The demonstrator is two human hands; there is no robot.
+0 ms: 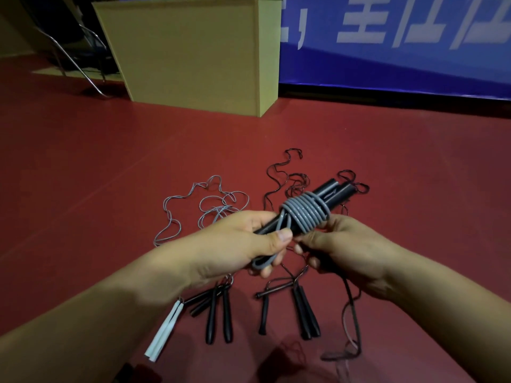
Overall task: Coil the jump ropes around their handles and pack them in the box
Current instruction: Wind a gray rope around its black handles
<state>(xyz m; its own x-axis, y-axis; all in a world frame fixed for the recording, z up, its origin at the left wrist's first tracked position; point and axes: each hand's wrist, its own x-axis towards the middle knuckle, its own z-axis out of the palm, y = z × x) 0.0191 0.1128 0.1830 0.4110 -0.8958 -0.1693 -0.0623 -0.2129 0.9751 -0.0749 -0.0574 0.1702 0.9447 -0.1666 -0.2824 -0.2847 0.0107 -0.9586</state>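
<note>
Both hands meet: left hand (243,244) clamps the paired black handles (329,192) steady, right hand (345,250) pinching the grey rope coil (305,214) tight.

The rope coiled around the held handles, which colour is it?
Grey coiled rope, clearest in the head view.

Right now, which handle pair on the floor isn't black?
The white handle pair, at the far left of the row under the left forearm. The other handles on the floor are black.
</note>
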